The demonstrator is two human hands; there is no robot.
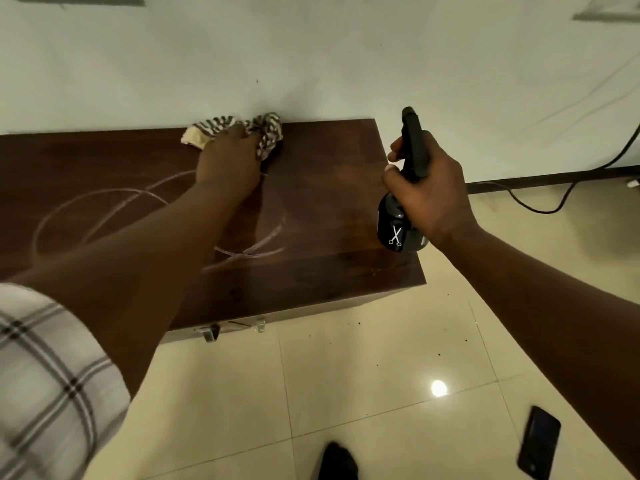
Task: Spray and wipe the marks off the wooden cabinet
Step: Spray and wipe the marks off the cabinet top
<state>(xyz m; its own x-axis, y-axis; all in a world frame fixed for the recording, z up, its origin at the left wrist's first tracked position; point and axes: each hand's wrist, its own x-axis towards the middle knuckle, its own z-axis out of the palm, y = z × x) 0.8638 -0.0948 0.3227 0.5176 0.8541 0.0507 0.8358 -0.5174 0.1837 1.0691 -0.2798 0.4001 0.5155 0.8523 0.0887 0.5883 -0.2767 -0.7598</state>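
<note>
A dark wooden cabinet (329, 202) stands against the white wall. Pale looping marks (263, 242) curl across its top, from the left side to the middle. My left hand (227, 159) presses a striped brown and cream cloth (268, 131) onto the far edge of the top, next to the wall. My right hand (427, 188) holds a black spray bottle (398, 226) above the cabinet's right end. Its nozzle points away toward the wall, and a finger rests on the trigger.
Cream floor tiles lie in front of the cabinet. A black phone (538, 443) lies on the floor at the lower right. A dark shoe tip (337, 460) shows at the bottom edge. A black cable (554, 199) trails along the wall's base at the right. Metal latches (211, 332) stick out from the cabinet's front.
</note>
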